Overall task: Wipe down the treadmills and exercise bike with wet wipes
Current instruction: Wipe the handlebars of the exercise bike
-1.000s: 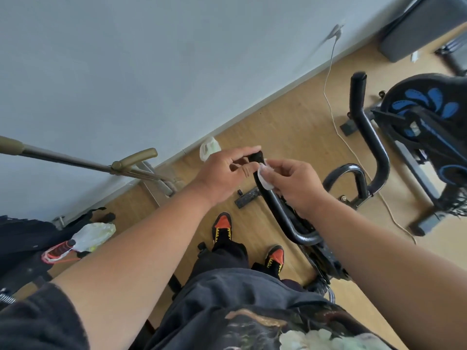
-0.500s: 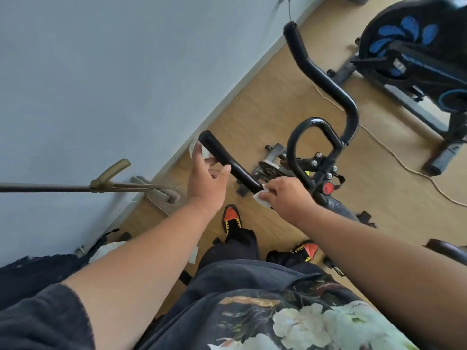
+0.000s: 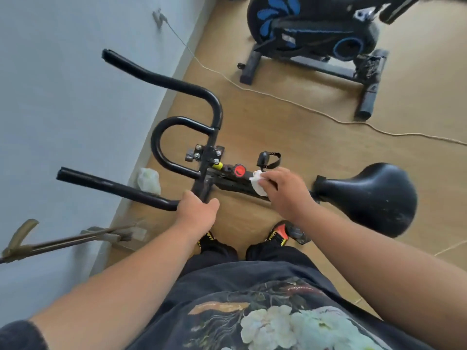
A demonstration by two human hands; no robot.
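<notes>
The fingers (image 3: 271, 181) of the right hand (image 3: 283, 193) are bent over a white wet wipe (image 3: 257, 183) and press it on the black frame bar (image 3: 235, 184) of the exercise bike, just beside a red knob (image 3: 239, 170). The fingers of the left hand (image 3: 195, 213) are curled around the near handlebar (image 3: 111, 185), close to where it meets the stem; the thumb lies on the other side of the tube. The second handlebar (image 3: 161, 79) goes up toward the pale grey wall (image 3: 63, 84). The black saddle (image 3: 374, 195) is at the right of the right hand, apart from it. The bike stands on a light wooden floor (image 3: 303, 137), near the line where the floor meets the wall. A crumpled white thing (image 3: 149, 180) lies on the floor beside the wall. A thin cable (image 3: 290, 101) runs from the wall across the floor. Farther away stands a second black bike with blue marks (image 3: 313, 31). At the left, a brownish lever bar (image 3: 63, 242) sticks out near the wall.
</notes>
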